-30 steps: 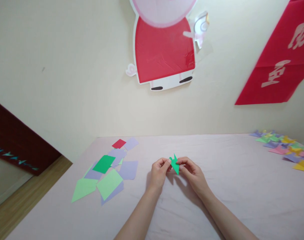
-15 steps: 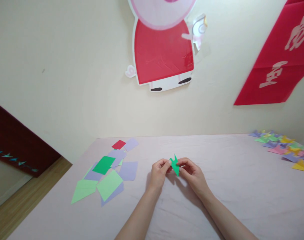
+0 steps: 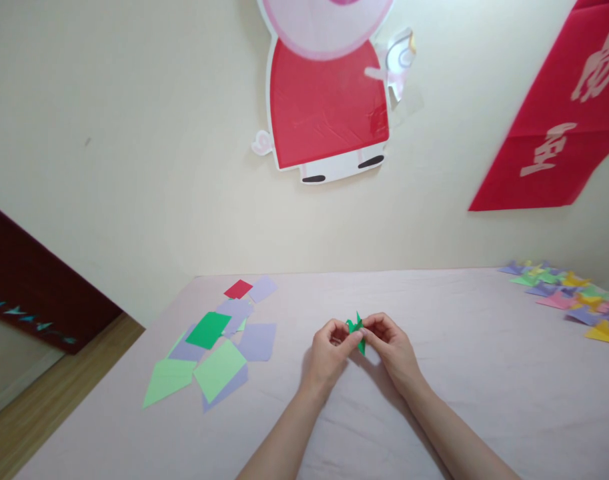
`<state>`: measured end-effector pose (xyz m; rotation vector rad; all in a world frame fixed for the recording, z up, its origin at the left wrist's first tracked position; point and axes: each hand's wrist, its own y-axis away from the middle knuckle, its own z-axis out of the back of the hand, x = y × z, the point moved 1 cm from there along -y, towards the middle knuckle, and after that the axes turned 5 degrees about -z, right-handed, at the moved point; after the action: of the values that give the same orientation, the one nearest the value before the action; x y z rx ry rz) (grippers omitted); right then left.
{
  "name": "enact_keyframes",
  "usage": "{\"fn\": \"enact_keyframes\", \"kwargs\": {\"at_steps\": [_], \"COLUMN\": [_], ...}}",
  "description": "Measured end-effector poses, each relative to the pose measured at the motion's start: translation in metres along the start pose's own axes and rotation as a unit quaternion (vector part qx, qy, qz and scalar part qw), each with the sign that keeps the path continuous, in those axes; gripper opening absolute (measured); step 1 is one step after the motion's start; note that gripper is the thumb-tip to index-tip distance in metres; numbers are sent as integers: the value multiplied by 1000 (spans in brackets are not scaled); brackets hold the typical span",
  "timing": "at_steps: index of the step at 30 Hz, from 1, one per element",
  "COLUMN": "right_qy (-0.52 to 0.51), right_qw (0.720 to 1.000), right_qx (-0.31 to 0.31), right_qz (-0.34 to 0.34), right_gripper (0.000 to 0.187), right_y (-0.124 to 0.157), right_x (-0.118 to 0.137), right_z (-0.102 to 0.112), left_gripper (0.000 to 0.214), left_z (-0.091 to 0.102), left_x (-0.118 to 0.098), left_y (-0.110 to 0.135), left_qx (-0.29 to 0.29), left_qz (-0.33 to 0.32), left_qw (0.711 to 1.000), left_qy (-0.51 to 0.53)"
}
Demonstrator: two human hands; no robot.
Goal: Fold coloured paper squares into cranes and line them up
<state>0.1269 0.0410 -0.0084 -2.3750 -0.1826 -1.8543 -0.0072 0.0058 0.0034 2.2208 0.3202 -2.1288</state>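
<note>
A small green origami crane (image 3: 355, 327) is held up between my two hands just above the pale table cover. My left hand (image 3: 331, 348) pinches it from the left, its thumb laid across the middle of the folded paper. From the right, my right hand (image 3: 388, 339) grips it too, thumb and fingertips pressed on the paper close to the left thumb. Pointed tips stick out above and below the fingers. Much of the crane's body is hidden behind them.
Loose paper squares in light green (image 3: 220, 371), purple (image 3: 257, 341), dark green (image 3: 209, 330) and red (image 3: 239, 289) lie at the left. Several folded cranes in mixed colours (image 3: 577, 303) stand in rows at the far right. The wall (image 3: 409, 227) rises behind the table cover (image 3: 304, 447).
My left hand has shifted right, and its thumb now covers the crane's middle. Both thumbs have come closer together, and the crane shows narrower and slightly farther right.
</note>
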Motion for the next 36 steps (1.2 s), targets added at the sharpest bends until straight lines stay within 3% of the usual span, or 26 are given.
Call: {"fn": "enact_keyframes", "kwargs": {"at_steps": [12, 25, 36], "right_qy": [-10, 105, 59], "right_qw": [1000, 994, 998], "right_qx": [-3, 4, 10], "right_qz": [1, 1, 12], "right_gripper": [42, 33, 33], "right_y": [2, 4, 5], "right_x": [-2, 0, 2], "right_z": [0, 0, -3], "left_gripper": [24, 17, 17], "left_z": [0, 1, -8], "left_x": [7, 4, 6], "left_y": [0, 1, 3], "left_qx": [8, -41, -75], "left_qz": [-16, -37, -51], "left_qw": [1000, 998, 995], "left_qy": [-15, -15, 48]}}
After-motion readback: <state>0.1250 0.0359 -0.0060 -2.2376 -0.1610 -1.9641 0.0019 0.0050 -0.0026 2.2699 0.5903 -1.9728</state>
